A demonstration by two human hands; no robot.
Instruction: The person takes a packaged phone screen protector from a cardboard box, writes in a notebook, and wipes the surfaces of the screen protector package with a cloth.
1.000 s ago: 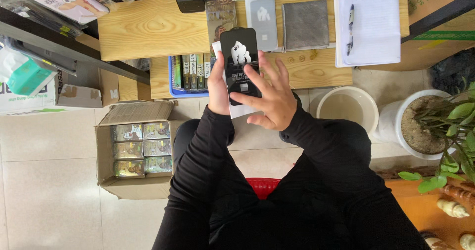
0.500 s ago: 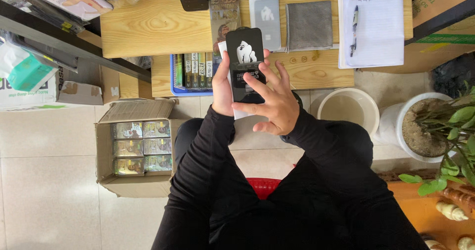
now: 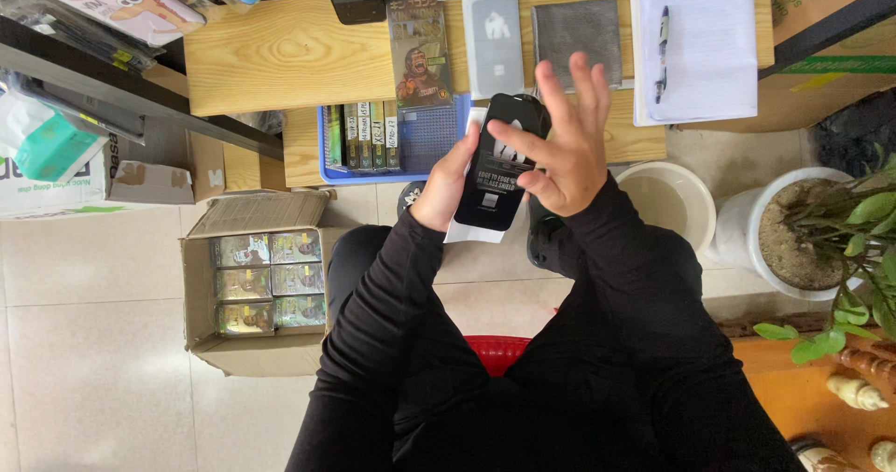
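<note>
Two hands [image 3: 504, 169] above wooden desk [image 3: 280, 52], tiled floor [image 3: 84, 341] below.

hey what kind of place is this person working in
Probably a small phone-accessory shop or packing spot: an open cardboard box of small packets on the tiled floor, a blue tray of more packets, and a flat black package held in both hands.

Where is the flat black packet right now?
In the head view, the flat black packet sits centre frame, held between the left hand and right hand, over the blue tray.
</note>
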